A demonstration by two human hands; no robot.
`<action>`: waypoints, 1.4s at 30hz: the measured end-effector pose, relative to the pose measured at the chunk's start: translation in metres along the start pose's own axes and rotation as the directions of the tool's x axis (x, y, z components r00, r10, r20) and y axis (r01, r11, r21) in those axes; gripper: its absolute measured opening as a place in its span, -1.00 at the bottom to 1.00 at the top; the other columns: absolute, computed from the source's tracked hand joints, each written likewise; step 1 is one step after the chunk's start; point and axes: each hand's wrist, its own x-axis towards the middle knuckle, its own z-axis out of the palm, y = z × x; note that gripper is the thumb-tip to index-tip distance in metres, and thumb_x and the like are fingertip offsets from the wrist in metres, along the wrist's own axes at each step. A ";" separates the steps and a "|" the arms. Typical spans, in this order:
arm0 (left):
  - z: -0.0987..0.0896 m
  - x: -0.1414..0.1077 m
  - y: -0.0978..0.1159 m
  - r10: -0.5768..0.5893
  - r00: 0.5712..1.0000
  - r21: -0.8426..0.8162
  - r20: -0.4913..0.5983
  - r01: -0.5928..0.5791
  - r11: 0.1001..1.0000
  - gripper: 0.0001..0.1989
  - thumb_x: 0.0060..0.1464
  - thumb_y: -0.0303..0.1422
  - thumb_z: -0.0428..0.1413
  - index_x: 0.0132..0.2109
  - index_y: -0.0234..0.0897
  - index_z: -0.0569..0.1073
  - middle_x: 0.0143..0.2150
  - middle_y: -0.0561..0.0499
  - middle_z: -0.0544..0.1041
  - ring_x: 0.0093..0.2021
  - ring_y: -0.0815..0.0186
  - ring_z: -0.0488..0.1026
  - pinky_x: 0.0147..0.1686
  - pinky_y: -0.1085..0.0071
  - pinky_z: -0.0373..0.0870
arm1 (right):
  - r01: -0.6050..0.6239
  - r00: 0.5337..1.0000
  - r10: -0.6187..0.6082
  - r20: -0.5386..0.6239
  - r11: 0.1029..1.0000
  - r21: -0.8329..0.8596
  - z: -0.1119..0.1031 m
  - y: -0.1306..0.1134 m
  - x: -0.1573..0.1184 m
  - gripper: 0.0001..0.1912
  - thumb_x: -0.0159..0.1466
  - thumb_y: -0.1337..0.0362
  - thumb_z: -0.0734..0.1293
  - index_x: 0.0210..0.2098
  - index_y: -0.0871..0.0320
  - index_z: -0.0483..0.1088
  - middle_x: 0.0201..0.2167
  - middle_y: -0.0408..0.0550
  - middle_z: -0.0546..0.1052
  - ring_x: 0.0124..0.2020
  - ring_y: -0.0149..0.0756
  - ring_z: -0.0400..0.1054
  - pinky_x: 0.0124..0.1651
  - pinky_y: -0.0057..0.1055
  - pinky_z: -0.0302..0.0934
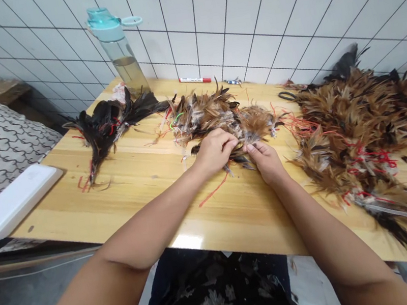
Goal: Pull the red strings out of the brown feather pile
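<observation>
Both of my hands meet over the middle of the wooden table, in front of a loose heap of brown feathers (207, 113). My left hand (216, 150) has its fingers curled and pinched at the near edge of the heap. My right hand (265, 160) pinches a small brown feather bunch (255, 126) by its pale base, thumb on top. Whatever lies between the left fingertips is too small to make out. Dark feathers (241, 158) stick out below the hands, near a red string (213, 190) on the table.
Black feather bundles (106, 121) tied with red string lie at left. A large brown feather pile (359, 112) covers the right side, scissors handle (287, 95) at its edge. A water bottle (121, 57) and red marker (194, 80) stand or lie by the tiled wall. A white device (14, 200) sits at the left edge.
</observation>
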 end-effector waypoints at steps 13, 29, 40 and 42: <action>0.013 -0.001 -0.006 -0.083 0.973 -0.317 0.215 0.150 0.936 -0.75 0.13 -0.33 0.08 -0.45 -0.33 0.53 -0.40 0.01 0.51 -0.28 0.36 0.43 -0.19 0.45 0.32 | 0.195 0.981 -0.175 0.086 0.881 -0.431 -0.001 0.006 0.004 -0.75 0.24 0.20 0.21 -0.49 0.12 0.41 -0.45 -0.06 0.49 -0.33 -0.25 0.36 -0.16 -0.30 0.23; 0.032 -0.008 -0.001 -0.294 0.955 -0.364 0.043 0.289 0.885 -0.80 0.04 -0.29 0.15 -0.32 -0.38 0.53 -0.36 -0.03 0.55 -0.37 0.36 0.41 -0.30 0.44 0.33 | 0.187 0.969 -0.242 0.053 0.572 -0.799 0.011 -0.014 -0.010 -0.74 0.29 0.27 0.14 -0.38 0.19 0.42 -0.39 0.06 0.44 -0.32 -0.18 0.32 -0.25 -0.30 0.19; 0.020 -0.003 0.000 -0.360 0.894 -0.714 0.268 0.435 0.548 -0.67 -0.14 -0.24 0.27 -0.27 -0.43 0.51 -0.39 0.00 0.55 -0.40 0.41 0.42 -0.31 0.45 0.36 | -0.103 0.993 0.100 0.054 0.993 0.056 0.003 -0.013 -0.002 -0.72 0.10 0.04 0.38 -0.36 0.13 0.52 -0.41 -0.10 0.57 -0.31 -0.26 0.43 -0.15 -0.30 0.29; 0.020 -0.003 -0.003 -0.324 0.905 -0.716 0.274 0.417 0.560 -0.66 -0.14 -0.26 0.28 -0.25 -0.42 0.52 -0.33 -0.02 0.56 -0.31 0.37 0.45 -0.19 0.39 0.38 | -0.137 0.987 0.127 0.097 0.985 0.108 0.003 -0.012 -0.002 -0.72 0.06 0.05 0.42 -0.37 0.12 0.52 -0.43 -0.12 0.57 -0.32 -0.27 0.43 -0.16 -0.31 0.30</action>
